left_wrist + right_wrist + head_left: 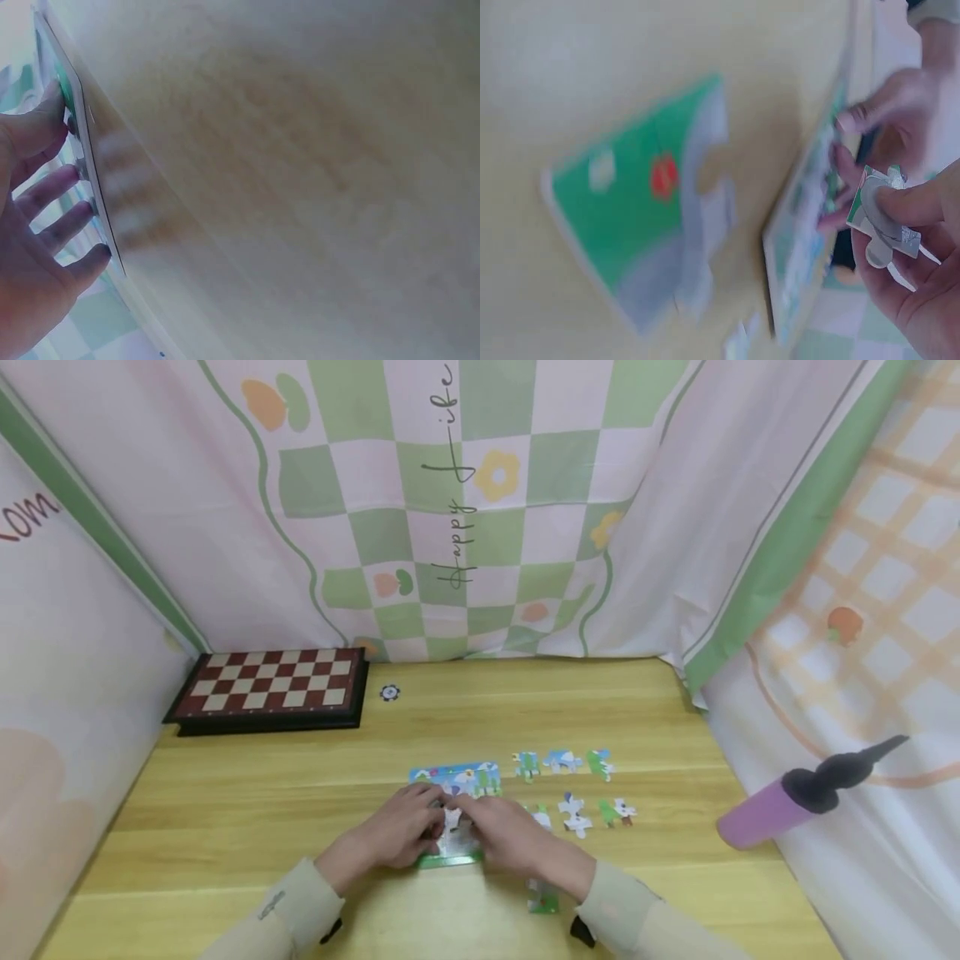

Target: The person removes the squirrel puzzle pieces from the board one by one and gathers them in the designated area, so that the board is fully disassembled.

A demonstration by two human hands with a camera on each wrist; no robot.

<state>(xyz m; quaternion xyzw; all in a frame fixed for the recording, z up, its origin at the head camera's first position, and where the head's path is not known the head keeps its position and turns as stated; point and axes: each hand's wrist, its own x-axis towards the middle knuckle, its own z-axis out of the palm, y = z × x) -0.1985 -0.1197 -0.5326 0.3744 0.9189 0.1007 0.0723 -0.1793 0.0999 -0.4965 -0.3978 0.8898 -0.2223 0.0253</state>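
Puzzle piece point(881, 225) pinched beside loose pieces point(573, 814).

1. A wooden table point(300, 810) carries everything.
2. A chessboard point(272, 687) lies at its far left corner, with a small dark disc point(388, 692) just to its right.
3. A part-built puzzle point(457, 778) lies near the middle.
4. Loose pieces point(573, 814) lie in two rows to its right.
5. One piece point(543, 900) lies nearer the front edge.
6. A purple pump point(780, 806) sits at the right edge.
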